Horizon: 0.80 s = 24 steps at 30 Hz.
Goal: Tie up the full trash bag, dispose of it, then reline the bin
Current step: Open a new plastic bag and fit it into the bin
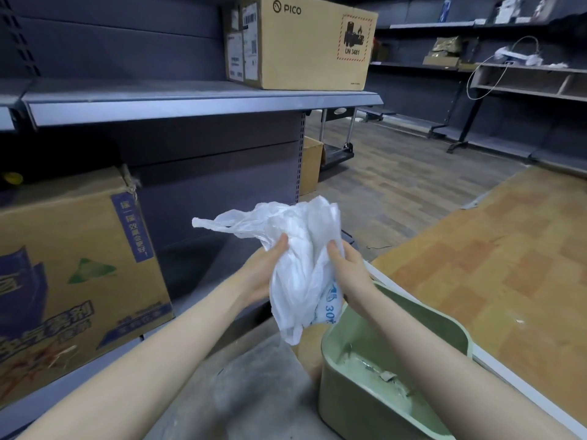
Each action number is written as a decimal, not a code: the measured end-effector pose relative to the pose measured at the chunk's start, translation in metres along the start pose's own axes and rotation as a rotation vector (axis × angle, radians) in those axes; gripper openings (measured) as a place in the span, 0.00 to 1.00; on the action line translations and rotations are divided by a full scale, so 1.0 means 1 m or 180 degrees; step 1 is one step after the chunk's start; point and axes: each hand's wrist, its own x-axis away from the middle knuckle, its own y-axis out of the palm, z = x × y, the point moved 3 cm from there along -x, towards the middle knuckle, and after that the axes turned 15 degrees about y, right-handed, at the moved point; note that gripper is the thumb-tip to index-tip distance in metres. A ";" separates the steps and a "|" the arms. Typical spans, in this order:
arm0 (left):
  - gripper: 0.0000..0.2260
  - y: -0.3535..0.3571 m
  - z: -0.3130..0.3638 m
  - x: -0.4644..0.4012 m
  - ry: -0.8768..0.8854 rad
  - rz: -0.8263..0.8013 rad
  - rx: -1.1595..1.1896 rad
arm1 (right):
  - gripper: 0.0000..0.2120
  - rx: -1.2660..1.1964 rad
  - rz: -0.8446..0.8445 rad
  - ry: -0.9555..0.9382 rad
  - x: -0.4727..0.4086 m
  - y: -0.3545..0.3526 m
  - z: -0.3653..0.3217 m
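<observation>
Both hands, left hand (266, 268) and right hand (347, 271), grip a crumpled white bag (301, 265) above the green bin (397, 350). Bin has no bag in it; lining it looks left to do.

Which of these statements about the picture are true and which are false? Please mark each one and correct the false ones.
1. Both hands hold the white plastic bag. True: the left hand and the right hand grip it from either side.
2. The green bin already has a bag lining it. False: it has no liner, only some scraps lying on its bottom.
3. The bag is held in the air, above the bin's near-left rim. True.
4. The PICO cardboard box stands on the floor. False: it sits on the grey shelf.
5. The bin lies tipped on its side. False: it stands upright, open side up.
</observation>
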 end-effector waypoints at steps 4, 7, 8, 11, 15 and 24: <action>0.19 -0.020 0.011 -0.002 -0.0035 0.0380 -0.0132 | 0.14 -0.0635 -0.0337 0.0540 -0.005 -0.020 -0.004; 0.19 -0.038 0.014 -0.004 -0.0042 0.0594 -0.0318 | 0.17 -0.1041 -0.0728 0.0812 -0.006 -0.022 -0.005; 0.20 -0.042 0.015 -0.004 -0.0014 0.0618 -0.0352 | 0.17 -0.1157 -0.0803 0.0885 -0.006 -0.022 -0.005; 0.22 -0.039 0.020 -0.003 -0.0077 0.0607 -0.0465 | 0.18 -0.1489 -0.0743 0.1193 -0.008 -0.026 -0.002; 0.21 -0.025 0.023 -0.007 -0.0082 0.0450 -0.0223 | 0.23 -0.1602 -0.0407 0.1676 -0.014 -0.031 0.012; 0.22 0.011 0.013 -0.009 0.0189 0.0054 -0.0464 | 0.52 -0.0448 -0.0543 0.0332 -0.013 -0.003 -0.011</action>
